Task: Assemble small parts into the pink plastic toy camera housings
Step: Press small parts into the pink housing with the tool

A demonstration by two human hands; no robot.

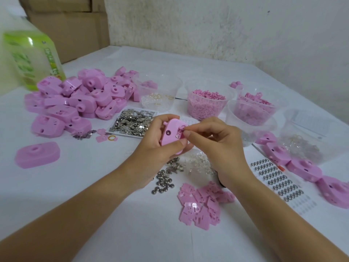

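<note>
Dozens of flat pink plates [200, 205] lie nearest, under the right wrist, with loose button cells [164, 181] under the left. Above them the left hand [156, 144] grips a pink housing [171, 137] that seems to stand roughly on end. The right hand [213, 144] pinches a small part [182, 131] at the housing's upper right corner, so the seat faces the right hand, which is the nearer one for pressing in. Beyond the left hand sit a tray of metal contacts [132, 123] and a heap of housings [75, 99]. A cup of pink pellets [206, 104] stands beyond the right. The white table [94, 186] meets a stained wall [226, 25].
</note>
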